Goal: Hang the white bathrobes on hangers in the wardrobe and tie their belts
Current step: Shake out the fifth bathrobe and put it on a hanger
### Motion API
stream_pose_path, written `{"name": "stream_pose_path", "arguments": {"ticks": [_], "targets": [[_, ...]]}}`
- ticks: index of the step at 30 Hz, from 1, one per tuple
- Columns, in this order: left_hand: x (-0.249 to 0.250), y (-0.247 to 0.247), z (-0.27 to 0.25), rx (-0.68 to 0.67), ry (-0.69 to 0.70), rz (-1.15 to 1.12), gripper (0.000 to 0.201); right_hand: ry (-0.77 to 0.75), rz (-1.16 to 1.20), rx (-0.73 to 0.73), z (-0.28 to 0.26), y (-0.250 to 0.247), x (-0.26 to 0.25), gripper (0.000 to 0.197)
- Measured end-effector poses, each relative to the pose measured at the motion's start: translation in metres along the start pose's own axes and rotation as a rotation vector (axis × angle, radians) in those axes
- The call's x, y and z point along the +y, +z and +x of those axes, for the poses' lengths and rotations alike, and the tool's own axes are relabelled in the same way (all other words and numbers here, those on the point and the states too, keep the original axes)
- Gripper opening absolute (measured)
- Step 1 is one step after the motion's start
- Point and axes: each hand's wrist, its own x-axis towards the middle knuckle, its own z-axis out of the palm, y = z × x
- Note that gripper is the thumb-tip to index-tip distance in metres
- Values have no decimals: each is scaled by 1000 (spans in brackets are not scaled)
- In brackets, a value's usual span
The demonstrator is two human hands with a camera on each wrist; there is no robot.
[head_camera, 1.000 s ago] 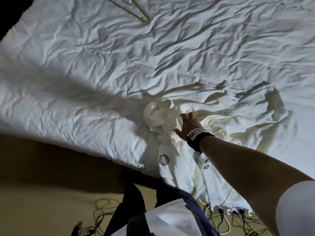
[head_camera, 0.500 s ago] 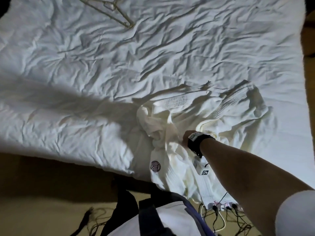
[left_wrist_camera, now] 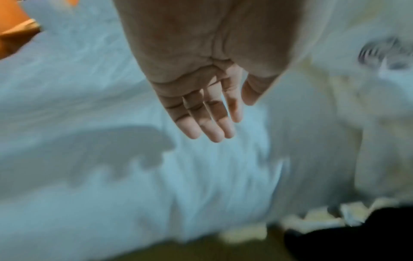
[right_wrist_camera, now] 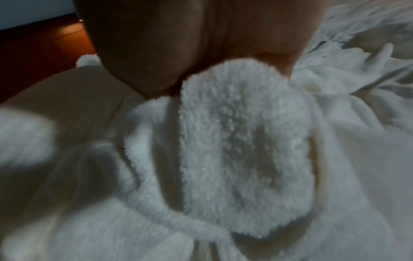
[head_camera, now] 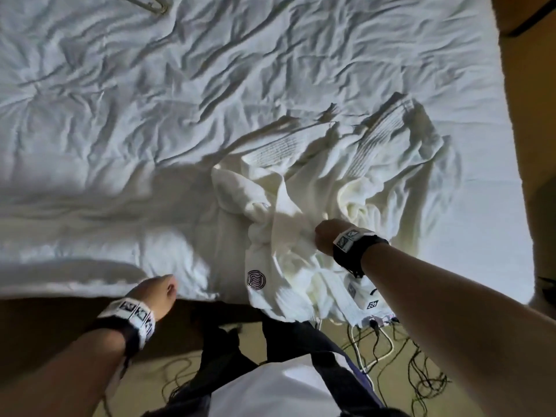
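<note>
A crumpled white bathrobe with a round dark logo lies at the near edge of the bed, part of it hanging over the side. My right hand grips a bunch of its fluffy cloth; the fingers are hidden in the fabric. My left hand hovers over the bed edge left of the robe, fingers straight and holding nothing. A pale hanger lies at the far top of the bed, mostly cut off.
The wrinkled white duvet covers the whole bed. Tangled cables and a power strip lie on the floor below the robe. Wooden furniture stands past the bed's right side. My legs stand against the bed edge.
My right hand closed on the robe and pulled toward the bed edge. My left hand has come into view at the lower left. The head view shifted, pushing the hanger to the top edge.
</note>
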Motion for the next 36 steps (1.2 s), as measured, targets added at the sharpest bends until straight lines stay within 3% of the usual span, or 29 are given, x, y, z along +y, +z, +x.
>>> {"name": "stream_pose_path", "arguments": {"ticks": [4, 7, 9, 12, 14, 16, 18, 20, 22, 24, 28, 32, 36], "targets": [[119, -68, 46, 76, 183, -438, 54, 21, 77, 30, -3, 10, 1, 30], [192, -99, 57, 142, 81, -797, 88, 43, 118, 55, -8, 15, 3, 31], [223, -110, 57, 163, 35, -789, 78, 54, 145, 75, -12, 21, 6, 31], [232, -107, 49, 131, 57, -642, 46, 83, 224, 55, -17, 22, 8, 30], [219, -103, 32, 106, 147, -607, 47, 107, 281, 127, -21, 16, 5, 39], [196, -95, 13, 141, 273, -556, 54, 62, 266, 275, -25, 4, -6, 65], [171, -86, -8, 138, 334, -460, 62, -79, 130, 396, -28, -6, -25, 92], [148, -77, -30, 126, 360, -427, 68, -220, -41, 427, -32, -13, -52, 102], [130, -71, -51, 155, 420, -430, 61, -302, -125, 395, -35, -16, -79, 98], [110, -64, -69, 200, 437, -451, 58, -362, -171, 374, -43, -22, -106, 80], [55, -53, -103, 302, 402, -588, 74, -488, -312, 403, -59, -42, -163, 43], [-18, -65, -165, 562, 326, -705, 61, -581, -288, 513, -102, -82, -251, 43], [-121, -78, -252, 852, 280, -799, 50, -755, -298, 703, -175, -137, -379, 42]]}}
